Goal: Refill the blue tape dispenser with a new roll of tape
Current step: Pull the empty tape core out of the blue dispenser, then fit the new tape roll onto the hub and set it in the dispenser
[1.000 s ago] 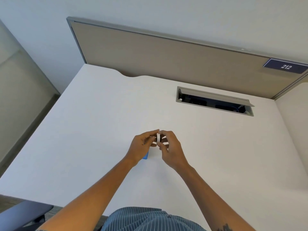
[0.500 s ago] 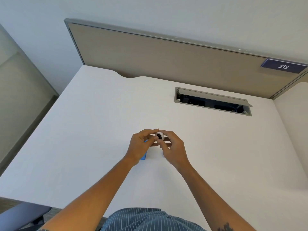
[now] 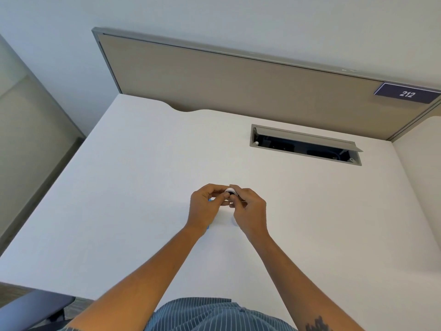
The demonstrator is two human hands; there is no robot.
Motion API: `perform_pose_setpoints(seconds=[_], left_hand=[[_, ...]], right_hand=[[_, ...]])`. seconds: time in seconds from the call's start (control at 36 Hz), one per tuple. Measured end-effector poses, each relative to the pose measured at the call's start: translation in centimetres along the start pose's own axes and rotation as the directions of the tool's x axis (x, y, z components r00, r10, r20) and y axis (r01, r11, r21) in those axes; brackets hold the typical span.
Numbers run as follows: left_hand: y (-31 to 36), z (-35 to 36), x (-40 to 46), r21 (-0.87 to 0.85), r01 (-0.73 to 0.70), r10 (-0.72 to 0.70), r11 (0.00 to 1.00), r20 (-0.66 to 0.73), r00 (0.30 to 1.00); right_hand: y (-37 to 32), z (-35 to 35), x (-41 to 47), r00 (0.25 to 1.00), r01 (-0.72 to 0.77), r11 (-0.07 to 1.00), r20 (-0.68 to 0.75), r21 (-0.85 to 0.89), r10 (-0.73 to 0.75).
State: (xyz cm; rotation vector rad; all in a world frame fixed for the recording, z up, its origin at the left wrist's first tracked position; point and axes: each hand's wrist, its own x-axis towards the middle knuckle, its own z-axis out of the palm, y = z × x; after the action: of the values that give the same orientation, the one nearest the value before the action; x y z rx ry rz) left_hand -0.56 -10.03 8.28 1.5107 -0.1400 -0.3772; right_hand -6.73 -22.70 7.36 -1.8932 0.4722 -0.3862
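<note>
Middle of frame: left hand (image 3: 205,206) and right hand (image 3: 250,210), each grip pinching one small round white tape roll (image 3: 231,190) above smooth white counter (image 3: 119,187). Blue dispenser (image 3: 209,200) mostly hidden.

setting: office workstation, cubicle type. evidence: white laminate desk (image 3: 119,187) with a curved cable notch cut into its far edge; tan fabric partition panel (image 3: 238,87) in a grey metal frame standing along the back of the desk; dark nameplate (image 3: 406,93) reading "212" fixed at the panel's upper right, consistent with numbered seating; recessed cable tray (image 3: 305,145) set in the desktop, its grey lid tilted open, dark interior with cabling partly visible. plain pale wall above the panel. dark chair part (image 3: 31,309) at lower left, below the desk edge; grey floor beside it
</note>
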Motion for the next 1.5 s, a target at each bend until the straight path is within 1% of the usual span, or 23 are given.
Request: perform_pose_setpoints(seconds=[0.28, 0.53, 0.64, 0.75, 0.83, 0.92, 1.06, 1.19, 1.31, 1.42, 1.5], left_hand=[[-0.3, 0.3, 0.0, 0.016, -0.024, 0.025, 1.0, -0.04, 0.999], [-0.6, -0.2, -0.2, -0.046, -0.021, 0.02, 0.999, -0.034, 0.999], [-0.8, -0.3, -0.1, 0.035, -0.064, 0.065, 0.997, -0.014, 0.998], [-1.0, -0.1, -0.1, 0.121, -0.132, 0.127, 0.984, 0.049, 0.991], [-1.1, 0.0, -0.2, 0.163, -0.176, 0.164, 0.971, 0.085, 0.983], [-1.1, 0.0, -0.1, 0.228, -0.222, 0.208, 0.948, 0.084, 0.974], [-1.1, -0.3, 0.3, 0.296, -0.314, 0.29, 0.902, 0.121, 0.949], [-0.9, -0.4, 0.4, 0.276, -0.298, 0.271, 0.914, 0.134, 0.953], [-1.0, -0.5, 0.6, 0.27, -0.284, 0.252, 0.92, 0.145, 0.957], [-1.1, -0.6, 0.7, 0.273, -0.276, 0.243, 0.922, 0.149, 0.958], [-1.2, -0.7, 0.9, 0.286, -0.29, 0.253, 0.913, 0.158, 0.954]], right_hand=[[-0.4, 0.0, 0.0, 0.999, -0.018, 1.0, -0.034, -0.001, 0.018], [-0.8, -0.2, -0.1, 0.997, -0.054, 0.998, -0.06, 0.043, 0.056], [-1.0, -0.4, 0.1, 0.995, -0.076, 0.995, -0.065, 0.069, 0.081], [-1.1, -0.6, 0.2, 0.994, -0.087, 0.993, -0.055, 0.081, 0.092], [-1.3, -0.6, 0.2, 0.993, -0.103, 0.987, -0.051, 0.121, 0.11], [-1.3, -0.7, 0.1, 0.991, -0.122, 0.982, -0.034, 0.147, 0.128], [-1.4, -0.7, 0.1, 0.976, -0.21, 0.954, -0.012, 0.212, 0.218], [-1.6, -0.8, 0.3, 0.964, -0.251, 0.898, 0.006, 0.362, 0.267], [-1.8, -1.0, 0.4, 0.952, -0.284, 0.853, 0.027, 0.437, 0.304], [-2.0, -1.0, 0.6, 0.939, -0.318, 0.821, 0.035, 0.475, 0.343], [-1.9, -0.9, 0.7, 0.934, -0.33, 0.817, 0.039, 0.473, 0.355]])
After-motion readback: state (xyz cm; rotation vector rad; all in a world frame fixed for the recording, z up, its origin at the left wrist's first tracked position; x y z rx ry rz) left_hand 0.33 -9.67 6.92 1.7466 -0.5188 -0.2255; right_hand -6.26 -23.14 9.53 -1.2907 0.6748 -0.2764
